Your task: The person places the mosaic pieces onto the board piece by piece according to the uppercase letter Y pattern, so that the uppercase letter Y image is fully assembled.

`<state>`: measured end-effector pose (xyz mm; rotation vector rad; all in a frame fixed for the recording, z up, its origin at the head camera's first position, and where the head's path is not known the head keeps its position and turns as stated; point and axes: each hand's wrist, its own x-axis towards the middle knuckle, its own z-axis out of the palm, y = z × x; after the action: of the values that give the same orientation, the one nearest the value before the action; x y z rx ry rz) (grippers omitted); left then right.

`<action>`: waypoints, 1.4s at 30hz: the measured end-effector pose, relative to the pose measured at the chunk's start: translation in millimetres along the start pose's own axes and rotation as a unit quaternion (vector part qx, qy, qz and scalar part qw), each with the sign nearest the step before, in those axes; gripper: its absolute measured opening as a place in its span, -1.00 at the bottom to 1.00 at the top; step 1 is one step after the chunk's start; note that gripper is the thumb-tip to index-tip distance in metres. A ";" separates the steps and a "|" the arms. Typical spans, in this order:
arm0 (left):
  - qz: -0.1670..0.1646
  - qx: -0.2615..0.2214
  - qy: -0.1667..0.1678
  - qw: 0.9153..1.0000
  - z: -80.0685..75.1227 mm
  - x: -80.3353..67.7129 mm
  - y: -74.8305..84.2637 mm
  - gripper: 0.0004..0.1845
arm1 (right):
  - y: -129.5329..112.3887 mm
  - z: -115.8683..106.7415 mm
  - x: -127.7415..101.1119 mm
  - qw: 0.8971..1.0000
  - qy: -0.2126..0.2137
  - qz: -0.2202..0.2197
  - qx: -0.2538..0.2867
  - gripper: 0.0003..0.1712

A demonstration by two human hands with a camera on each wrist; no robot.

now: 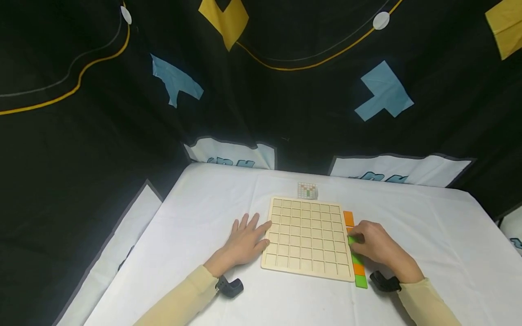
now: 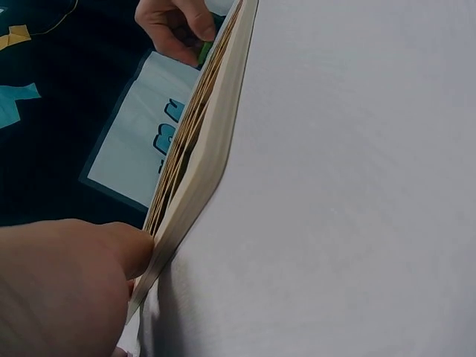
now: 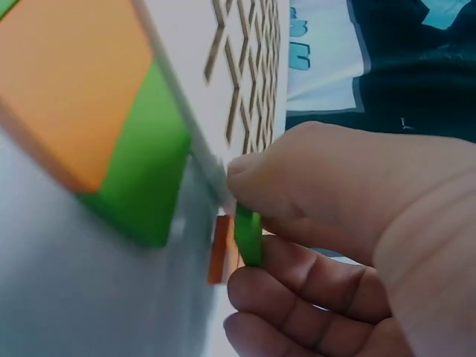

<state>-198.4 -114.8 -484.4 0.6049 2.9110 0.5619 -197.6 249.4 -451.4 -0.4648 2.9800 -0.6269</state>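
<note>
A light wooden grid board (image 1: 307, 240) lies on the white tabletop between both hands. The left hand (image 1: 244, 244) rests at the board's left edge, fingers spread, thumb and index finger touching the rim. In the left wrist view its thumb (image 2: 132, 249) lies against the board's side. At the right edge, the right hand (image 1: 377, 243) pinches a green tile (image 3: 248, 234) between thumb and fingers. Beside that edge runs a column of orange and green tiles, with an orange tile (image 1: 348, 218) at the far end and a green tile (image 1: 361, 281) at the near end. The hand partly hides the column's middle.
Behind the board lies a small card (image 1: 307, 190) with a grid of coloured squares. White cloth (image 1: 216, 190) covers the table. A dark curtain (image 1: 265, 113) with taped blue and yellow shapes hangs at the back. Each wrist wears a black band.
</note>
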 end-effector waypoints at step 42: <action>-0.001 -0.003 0.000 1.000 -3.0 -0.8 1.3 -0.41 | -73.5 39.3 24.0 0.980 -0.015 -0.195 0.026 -0.80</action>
<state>-197.7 -115.0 -481.1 0.6012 2.9091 0.5692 -195.2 162.9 -457.8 -1.0578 2.8525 -0.7124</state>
